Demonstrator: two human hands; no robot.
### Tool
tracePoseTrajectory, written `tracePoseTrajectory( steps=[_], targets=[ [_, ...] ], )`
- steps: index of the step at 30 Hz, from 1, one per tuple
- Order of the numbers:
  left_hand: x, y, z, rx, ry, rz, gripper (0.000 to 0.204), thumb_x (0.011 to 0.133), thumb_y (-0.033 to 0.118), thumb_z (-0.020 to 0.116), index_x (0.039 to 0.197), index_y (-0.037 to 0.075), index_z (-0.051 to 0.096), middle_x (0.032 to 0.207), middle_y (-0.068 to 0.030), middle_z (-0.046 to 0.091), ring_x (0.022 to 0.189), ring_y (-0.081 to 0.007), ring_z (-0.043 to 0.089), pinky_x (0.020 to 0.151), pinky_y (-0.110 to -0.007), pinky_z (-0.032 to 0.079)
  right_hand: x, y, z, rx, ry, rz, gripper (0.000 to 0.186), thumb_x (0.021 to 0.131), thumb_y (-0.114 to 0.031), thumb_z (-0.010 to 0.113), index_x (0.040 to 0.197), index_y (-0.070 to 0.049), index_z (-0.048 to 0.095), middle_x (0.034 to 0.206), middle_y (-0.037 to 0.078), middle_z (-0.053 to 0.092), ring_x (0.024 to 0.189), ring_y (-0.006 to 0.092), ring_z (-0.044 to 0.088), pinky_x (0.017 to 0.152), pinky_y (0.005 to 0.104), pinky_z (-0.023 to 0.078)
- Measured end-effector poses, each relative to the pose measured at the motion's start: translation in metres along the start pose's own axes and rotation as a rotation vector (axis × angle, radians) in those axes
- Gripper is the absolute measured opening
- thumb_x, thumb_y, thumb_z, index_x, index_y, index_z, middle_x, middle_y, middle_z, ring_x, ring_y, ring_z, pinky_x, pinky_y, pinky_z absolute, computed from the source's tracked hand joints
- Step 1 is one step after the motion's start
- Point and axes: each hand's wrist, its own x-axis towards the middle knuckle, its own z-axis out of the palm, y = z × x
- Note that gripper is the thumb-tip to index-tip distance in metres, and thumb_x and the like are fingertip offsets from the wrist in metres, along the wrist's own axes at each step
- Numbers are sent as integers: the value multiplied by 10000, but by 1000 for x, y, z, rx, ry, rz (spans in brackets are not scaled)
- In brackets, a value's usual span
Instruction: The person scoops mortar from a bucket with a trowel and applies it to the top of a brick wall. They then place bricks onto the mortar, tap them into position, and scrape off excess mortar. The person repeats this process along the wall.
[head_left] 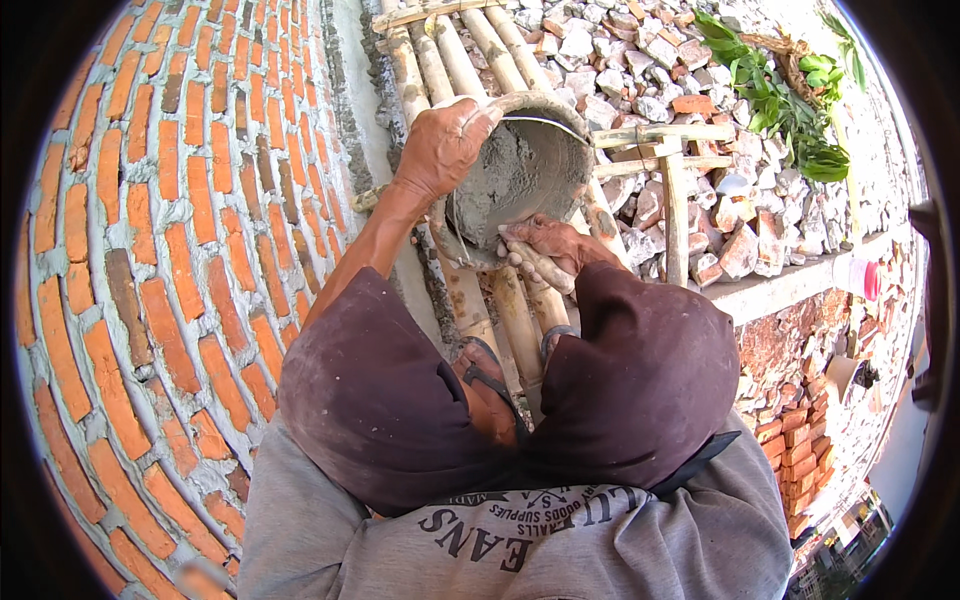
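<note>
A bucket [520, 170] with grey wet mortar inside and a thin pale handle is tilted toward me over bamboo poles. My left hand [445, 145] is closed on its upper left rim. My right hand [545, 245] is at its lower right rim, fingers bent round it and pale with mortar. My sandalled feet [478, 380] rest on the bamboo platform [510, 330] between my dark-covered knees.
A brick wall [180, 300] with grey joints runs along the left beside a cement ledge. Broken brick rubble [650, 70], green leaves [780, 110] and a bamboo crosspiece [675, 220] are at right, above stacked bricks [795, 450]. A red-lidded container [855, 275] sits on a ledge.
</note>
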Motion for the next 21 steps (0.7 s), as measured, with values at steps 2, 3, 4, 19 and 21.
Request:
tracePoseTrajectory(
  steps=[2, 3, 4, 19, 21],
  targets=[
    [-3, 1, -3, -12, 25, -64, 321, 980, 267, 568, 908, -38, 636, 650, -160, 537, 581, -195, 440, 574, -380, 427, -7, -4, -4, 155, -109, 51, 293, 976, -297, 624, 1048, -18, 569, 706, 62, 631, 462, 127, 531, 345, 247, 410],
    [-3, 2, -4, -32, 46, -60, 324, 978, 269, 572, 901, -39, 636, 649, -156, 535, 585, -186, 429, 573, -378, 424, -8, -6, -7, 239, -195, 88, 310, 979, -298, 620, 1096, -20, 548, 707, 66, 631, 459, 126, 528, 330, 249, 399],
    [-3, 3, -3, -83, 75, -77, 319, 977, 266, 578, 898, -39, 632, 654, -166, 546, 570, -210, 459, 562, -392, 421, -8, -7, -13, 150, -176, 85, 290, 994, -319, 588, 1037, -36, 545, 688, 61, 615, 440, 126, 512, 317, 265, 385],
    [7, -2, 11, 18, 90, 83, 374, 933, 340, 579, 897, -26, 645, 723, -276, 618, 707, -437, 635, 665, -470, 490, -80, -60, -52, -1919, 584, -244, 98, 869, -67, 570, 799, -6, 600, 715, 156, 569, 670, 337, 606, 703, 485, 511],
    [8, 0, 12, 65, 136, 107, 377, 935, 342, 575, 910, -27, 651, 719, -275, 619, 706, -438, 634, 669, -468, 492, -33, -27, -49, -1816, 454, -575, 100, 865, -53, 568, 791, -26, 630, 689, 158, 574, 644, 316, 611, 657, 469, 526]
  ],
)
